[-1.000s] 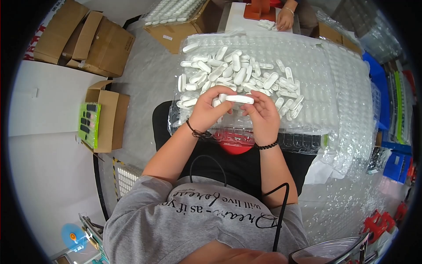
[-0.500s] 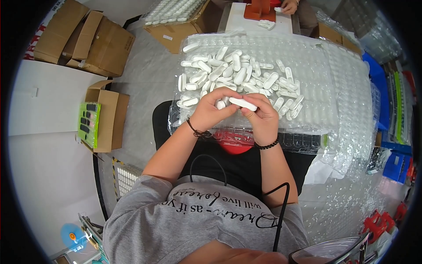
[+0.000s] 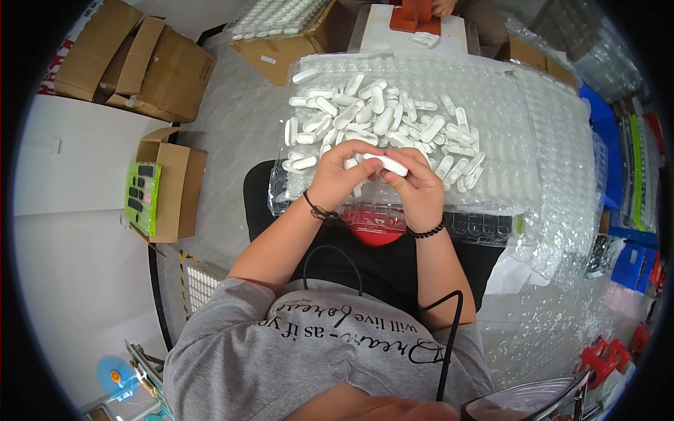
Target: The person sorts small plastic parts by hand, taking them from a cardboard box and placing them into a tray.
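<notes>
Along the near edge of the heap of white capsule-shaped pieces (image 3: 383, 118), left hand (image 3: 340, 174) and right hand (image 3: 420, 184) pinch one rounded white bar (image 3: 390, 164), slanting lengthwise between them.

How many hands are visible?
3: the wearer's left hand and right hand holding a white piece, centre; a co-worker's hand at the top edge. Another may be hidden.

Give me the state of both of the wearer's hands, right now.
Left hand: closed, fingertips on the left end of a white piece.
Right hand: closed, holding the same piece toward its right end.
</notes>
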`<state>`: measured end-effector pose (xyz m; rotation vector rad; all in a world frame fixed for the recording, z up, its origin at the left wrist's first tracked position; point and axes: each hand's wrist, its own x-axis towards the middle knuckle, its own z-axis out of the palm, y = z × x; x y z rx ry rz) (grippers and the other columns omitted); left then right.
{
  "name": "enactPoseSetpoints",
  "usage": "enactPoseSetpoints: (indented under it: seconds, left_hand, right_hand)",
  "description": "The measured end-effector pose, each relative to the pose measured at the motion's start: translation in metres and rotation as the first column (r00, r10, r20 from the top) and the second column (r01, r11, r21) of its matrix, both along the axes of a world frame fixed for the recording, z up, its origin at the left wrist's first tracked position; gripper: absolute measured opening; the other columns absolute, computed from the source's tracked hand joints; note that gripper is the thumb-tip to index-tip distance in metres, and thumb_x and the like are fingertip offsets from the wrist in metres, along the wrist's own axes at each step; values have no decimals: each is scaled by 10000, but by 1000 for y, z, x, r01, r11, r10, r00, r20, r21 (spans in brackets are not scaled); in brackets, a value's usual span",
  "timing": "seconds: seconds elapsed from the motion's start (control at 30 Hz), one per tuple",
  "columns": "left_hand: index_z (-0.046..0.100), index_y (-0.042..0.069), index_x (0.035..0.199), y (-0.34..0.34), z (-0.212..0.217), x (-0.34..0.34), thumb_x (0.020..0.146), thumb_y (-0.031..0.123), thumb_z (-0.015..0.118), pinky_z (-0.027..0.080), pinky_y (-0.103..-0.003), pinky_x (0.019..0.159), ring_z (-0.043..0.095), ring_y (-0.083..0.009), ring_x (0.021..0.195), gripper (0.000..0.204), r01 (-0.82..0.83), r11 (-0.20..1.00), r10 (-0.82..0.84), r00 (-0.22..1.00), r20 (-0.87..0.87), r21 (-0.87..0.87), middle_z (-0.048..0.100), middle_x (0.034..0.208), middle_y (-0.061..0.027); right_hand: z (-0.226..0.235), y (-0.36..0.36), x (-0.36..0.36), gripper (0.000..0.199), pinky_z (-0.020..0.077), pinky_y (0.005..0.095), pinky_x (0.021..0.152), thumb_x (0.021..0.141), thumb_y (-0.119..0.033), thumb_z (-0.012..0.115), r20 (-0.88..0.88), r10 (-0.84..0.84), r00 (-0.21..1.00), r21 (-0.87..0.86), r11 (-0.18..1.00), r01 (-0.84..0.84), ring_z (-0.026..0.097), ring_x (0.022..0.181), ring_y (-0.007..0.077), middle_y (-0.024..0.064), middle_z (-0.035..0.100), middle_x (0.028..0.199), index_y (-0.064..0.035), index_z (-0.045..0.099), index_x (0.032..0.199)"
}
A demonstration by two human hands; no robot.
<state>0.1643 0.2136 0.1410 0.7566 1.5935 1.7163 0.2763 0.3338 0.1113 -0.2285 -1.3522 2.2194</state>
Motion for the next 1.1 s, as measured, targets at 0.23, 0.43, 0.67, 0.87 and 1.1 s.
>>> enactPoseSetpoints:
  seconds: [0.23,0.43,0.67,0.87,1.1]
  left_hand:
    - [637,9,1037,-1,-6,2,886,39,640,492,-243,667,595,-121,727,154,-36,999,30,976,215,25,636,926,-65]
    - [616,20,1009,1,-11,6,894,50,636,485,-241,652,595,-121,720,121,-42,999,32,962,271,32,632,932,-63]
    - [521,116,1054,-6,6,7,964,205,552,403,-212,413,593,-144,644,131,163,981,-186,671,718,102,624,888,-91]
    - [504,98,1169,-4,11,4,942,219,587,413,-188,407,580,-112,620,270,317,947,-198,694,693,-47,627,949,-118]
    - [460,82,1297,-5,3,-2,925,191,605,435,-183,441,577,-75,676,413,229,973,-168,758,630,-16,600,1003,-44]
  right_hand:
    - [-2,-1,2,296,513,261,761,859,66,609,25,-16,1000,41,999,15,612,834,156,122,596,1112,47,614,1154]
    - [-7,1,3,283,510,237,731,867,17,627,68,-37,997,46,998,34,612,768,127,107,643,1058,15,635,1149]
    - [-8,14,5,175,477,232,667,898,-51,614,76,89,993,-126,989,-79,586,759,111,67,601,1008,9,652,1057]
    - [4,10,7,192,453,229,686,846,-6,655,44,68,997,-18,998,-68,547,822,104,26,546,989,-6,633,1037]
    - [15,7,8,377,451,261,697,760,-71,740,77,-83,994,615,788,18,541,878,146,52,537,1055,-59,619,1116]
